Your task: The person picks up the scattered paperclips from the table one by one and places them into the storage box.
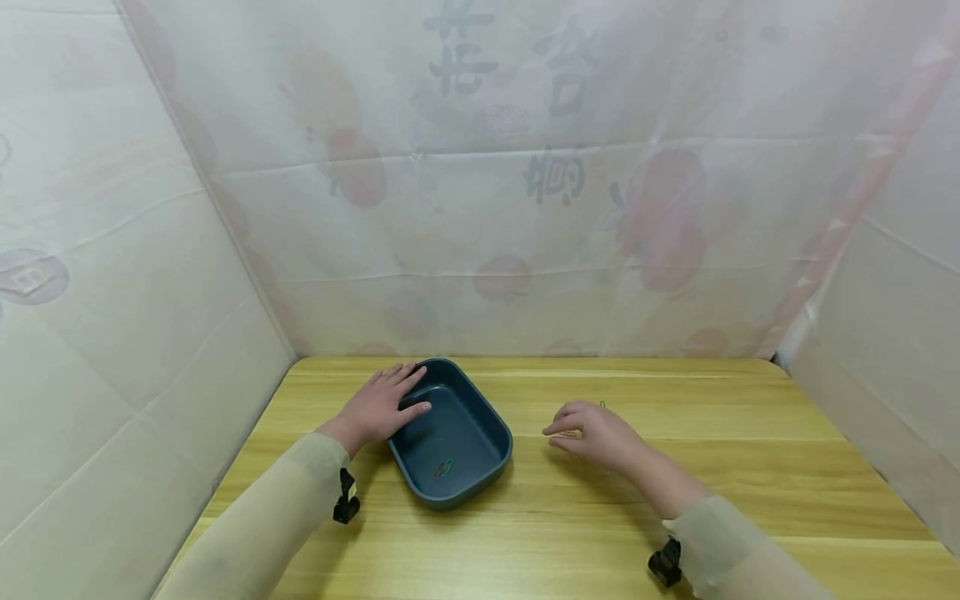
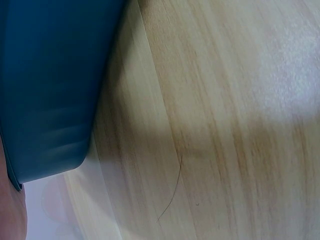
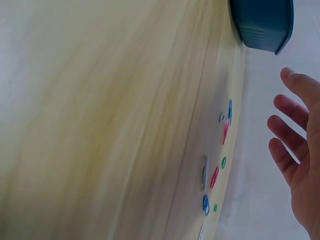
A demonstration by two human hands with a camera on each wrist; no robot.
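A wooden table is seen, with thin white sheets hung up behind it and at both sides. Faded red pictures and dark letters are printed on them.

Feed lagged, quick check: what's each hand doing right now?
Left hand: open, flat on the blue tray's rim.
Right hand: open, fingers loosely curled above the paper clips, holding nothing.

Light wooden table, dark blue tray on it, coloured paper clips scattered nearby
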